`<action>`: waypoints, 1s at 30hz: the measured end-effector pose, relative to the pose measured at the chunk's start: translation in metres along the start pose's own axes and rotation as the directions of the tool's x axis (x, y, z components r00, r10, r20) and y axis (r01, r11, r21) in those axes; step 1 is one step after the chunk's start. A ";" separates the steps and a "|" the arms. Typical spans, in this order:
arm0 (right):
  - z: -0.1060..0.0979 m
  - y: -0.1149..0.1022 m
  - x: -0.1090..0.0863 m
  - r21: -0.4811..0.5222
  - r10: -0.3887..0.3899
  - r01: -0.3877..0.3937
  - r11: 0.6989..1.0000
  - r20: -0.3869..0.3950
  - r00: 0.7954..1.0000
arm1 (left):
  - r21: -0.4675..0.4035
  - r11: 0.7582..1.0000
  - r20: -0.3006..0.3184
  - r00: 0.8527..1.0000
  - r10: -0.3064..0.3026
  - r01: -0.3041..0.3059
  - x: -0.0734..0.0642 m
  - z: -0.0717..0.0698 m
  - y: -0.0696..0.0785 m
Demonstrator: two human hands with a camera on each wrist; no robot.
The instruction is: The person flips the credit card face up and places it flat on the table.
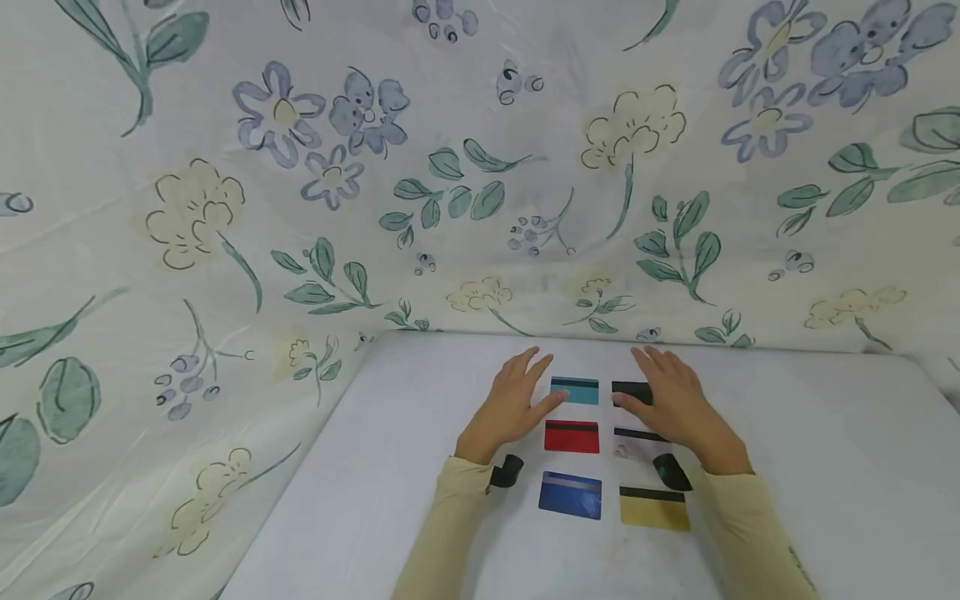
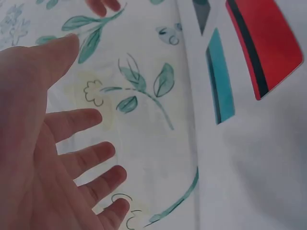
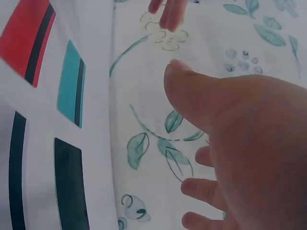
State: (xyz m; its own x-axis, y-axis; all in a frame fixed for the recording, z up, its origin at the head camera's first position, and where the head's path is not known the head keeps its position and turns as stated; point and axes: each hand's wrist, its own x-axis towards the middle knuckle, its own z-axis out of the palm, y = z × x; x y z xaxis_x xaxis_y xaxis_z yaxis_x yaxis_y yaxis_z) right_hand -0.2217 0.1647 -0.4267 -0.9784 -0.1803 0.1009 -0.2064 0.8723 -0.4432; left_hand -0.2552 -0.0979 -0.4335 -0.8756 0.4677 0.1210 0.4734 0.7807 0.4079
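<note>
Cards lie in two columns on the white table. The left column has a teal card (image 1: pixel 576 391), a red card (image 1: pixel 572 437) and a blue card (image 1: pixel 570 496). In the right column are a black card (image 1: pixel 628 392), a pale card (image 1: pixel 637 447) and a yellow card (image 1: pixel 655 510). My left hand (image 1: pixel 510 406), fingers spread, is by the teal card and its thumb overlaps that card's edge in the head view. My right hand (image 1: pixel 675 402) overlaps the black card, its fingers extended. Both wrist views show the palms holding nothing.
A white tabletop (image 1: pixel 817 467) carries the cards. Behind it and along its left side hangs a floral cloth (image 1: pixel 450 250). Dark wrist cameras, a left camera (image 1: pixel 507 472) and a right camera (image 1: pixel 671 472), sit beside the wrists.
</note>
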 end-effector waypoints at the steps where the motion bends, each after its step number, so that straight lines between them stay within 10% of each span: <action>1: 0.002 0.000 0.002 0.004 -0.005 0.005 1.000 -0.004 1.000 | -0.009 1.000 -0.004 1.000 -0.001 0.001 0.002 0.000 -0.001; 30: 0.037 0.021 0.052 0.324 0.041 -0.094 0.941 0.168 0.985 | -0.176 0.979 0.104 0.991 -0.090 0.107 0.044 0.024 -0.044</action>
State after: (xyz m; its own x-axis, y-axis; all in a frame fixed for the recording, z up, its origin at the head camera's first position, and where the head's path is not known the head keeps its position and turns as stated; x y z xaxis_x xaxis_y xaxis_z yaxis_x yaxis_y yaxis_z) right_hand -0.2768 0.1566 -0.4639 -0.9734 -0.2185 -0.0688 -0.1046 0.6909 -0.7153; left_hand -0.3119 -0.1017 -0.4678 -0.8997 0.4363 -0.0105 0.3528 0.7411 0.5712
